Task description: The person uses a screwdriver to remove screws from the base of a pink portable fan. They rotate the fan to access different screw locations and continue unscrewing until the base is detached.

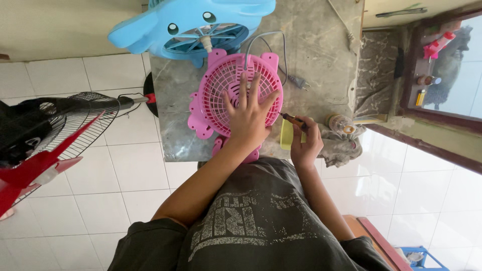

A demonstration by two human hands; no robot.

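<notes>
Pink plastic fills the middle of the view: a small pink fan (236, 93) lies grille-up on a grey marble table (321, 55), and the left hand (247, 114) presses flat on its grille, fingers spread apart and gripping nothing. Just to the right of that hand, the right hand (306, 143) is curled shut around a screwdriver (292, 119) with a dark and orange handle, whose end points toward the rim of the pink fan. Under the right hand sits a pale yellow container (287, 134), and beside it, further right, a crumpled grey cloth (341, 145) carries a clear plastic bottle (340, 123) lying on its side. Beyond the left hand's fingertips, a grey cord runs from the pink fan to a plug (296, 80) resting on the marble. Further out stands a blue fan (196, 25) with cartoon eyes. Far to the left of the left hand, over the white tiled floor, a red-bladed fan with a black grille (45, 135) stands apart from the table.
</notes>
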